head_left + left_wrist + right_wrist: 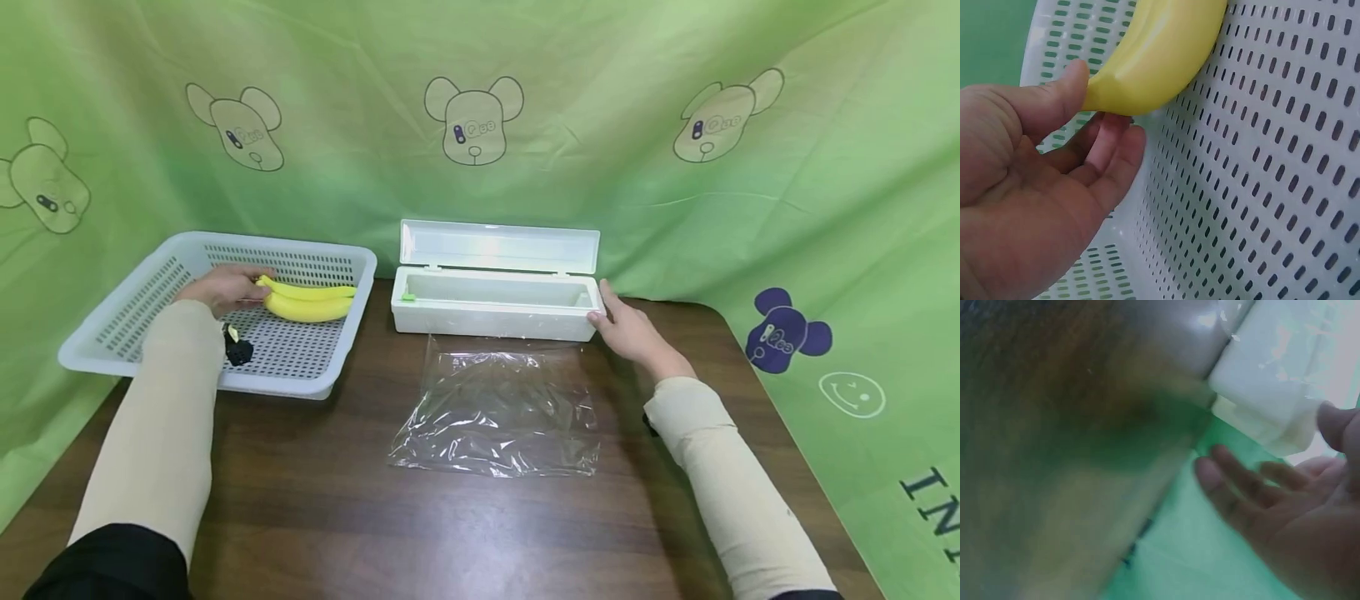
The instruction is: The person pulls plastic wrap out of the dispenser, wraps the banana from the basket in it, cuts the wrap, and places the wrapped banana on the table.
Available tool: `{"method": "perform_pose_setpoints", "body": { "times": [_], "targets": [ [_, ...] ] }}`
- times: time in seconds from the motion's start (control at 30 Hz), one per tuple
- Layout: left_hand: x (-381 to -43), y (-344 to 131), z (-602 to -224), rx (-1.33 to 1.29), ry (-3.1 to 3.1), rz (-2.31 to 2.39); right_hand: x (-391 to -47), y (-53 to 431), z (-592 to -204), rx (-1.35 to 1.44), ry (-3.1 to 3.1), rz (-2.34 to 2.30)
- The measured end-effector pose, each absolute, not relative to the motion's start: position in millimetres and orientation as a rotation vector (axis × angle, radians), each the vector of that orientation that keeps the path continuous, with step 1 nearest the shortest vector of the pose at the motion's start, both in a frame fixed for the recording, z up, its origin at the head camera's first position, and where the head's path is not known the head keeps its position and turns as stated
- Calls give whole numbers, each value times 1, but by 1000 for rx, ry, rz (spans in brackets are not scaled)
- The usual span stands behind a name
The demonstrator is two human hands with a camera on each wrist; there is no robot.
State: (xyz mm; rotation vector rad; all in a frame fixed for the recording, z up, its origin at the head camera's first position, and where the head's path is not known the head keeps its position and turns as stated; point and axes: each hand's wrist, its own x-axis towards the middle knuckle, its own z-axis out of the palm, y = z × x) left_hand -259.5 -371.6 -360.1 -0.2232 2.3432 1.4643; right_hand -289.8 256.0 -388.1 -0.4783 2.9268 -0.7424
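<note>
In the head view my left hand (pixel 225 287) is inside the light grey-blue basket (pixel 348 342) at the left. It pinches the stem end of the yellow bananas (pixel 307 310), the thumb on one side and the fingers beneath, as the left wrist view shows with the banana (pixel 1166 56). My right hand (pixel 633 333) is at the right end of a long white box (pixel 491 321), its lid (pixel 498 246) raised at the back. Loosely extended fingers lie by the box end in the right wrist view; whether they touch it is blurred.
A clear plastic bag (pixel 498 417) lies flat on the brown table (pixel 450 542), just in front of the box. Inside the box a small green piece (pixel 408 297) shows at the left. A green printed cloth (pixel 570 175) hangs behind the table.
</note>
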Motion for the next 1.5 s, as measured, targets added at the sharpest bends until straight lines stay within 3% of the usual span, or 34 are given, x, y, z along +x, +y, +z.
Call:
{"method": "perform_pose_setpoints", "body": {
  "times": [0.33,0.9,1.5],
  "targets": [
    [-260,-368,-360,-259,2367,1492,-291,263,-406,-596,2957,-885],
    [-259,-360,-352,-108,2384,1506,-294,261,-401,-592,2965,-786],
    [-245,-348,-296,-21,2621,1469,-290,257,-392,-563,2947,-714]
  ]
}}
